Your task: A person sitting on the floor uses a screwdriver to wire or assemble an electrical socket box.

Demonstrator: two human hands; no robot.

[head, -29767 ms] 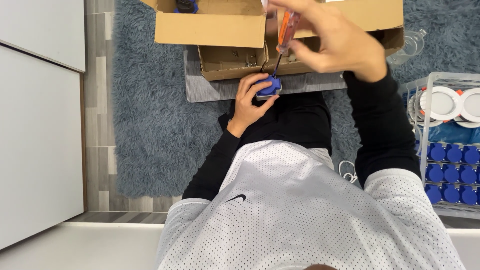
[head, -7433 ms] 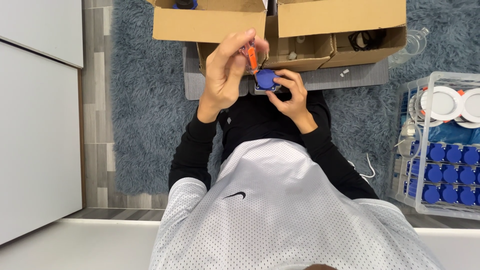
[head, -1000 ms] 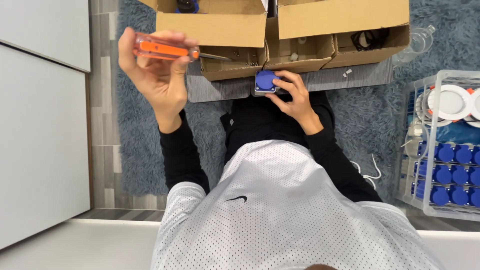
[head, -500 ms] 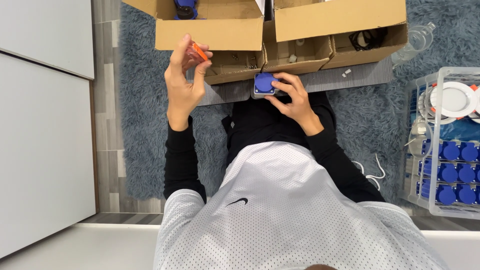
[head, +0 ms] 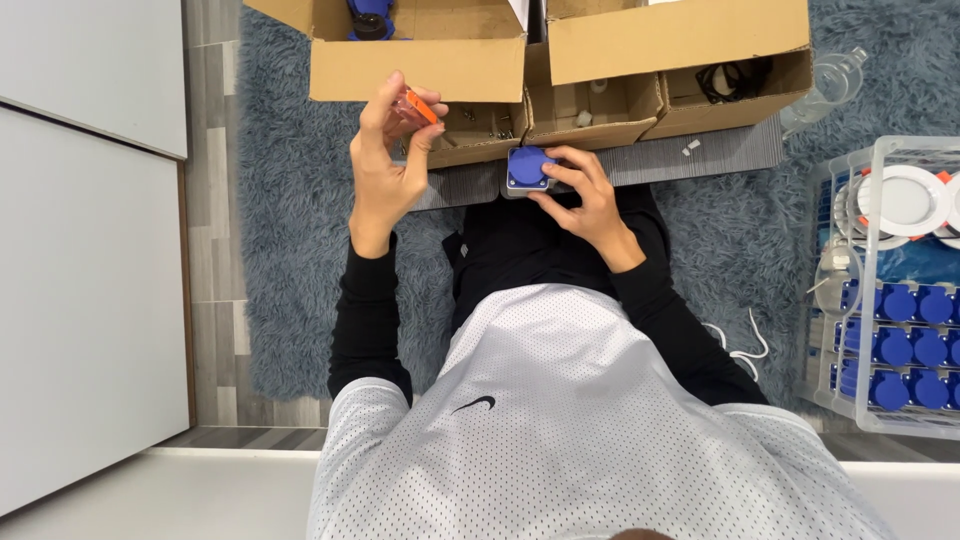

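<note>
The left hand is pinching a small orange tool between thumb and fingertips, holding it up in front of the cardboard box. The right hand is wrapping its fingers around a blue-topped grey socket, resting on the grey mat near the lap.

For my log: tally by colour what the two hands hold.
Orange: 1, the screwdriver in the left hand
Blue: 1, the socket under the right hand
Total: 2
</note>
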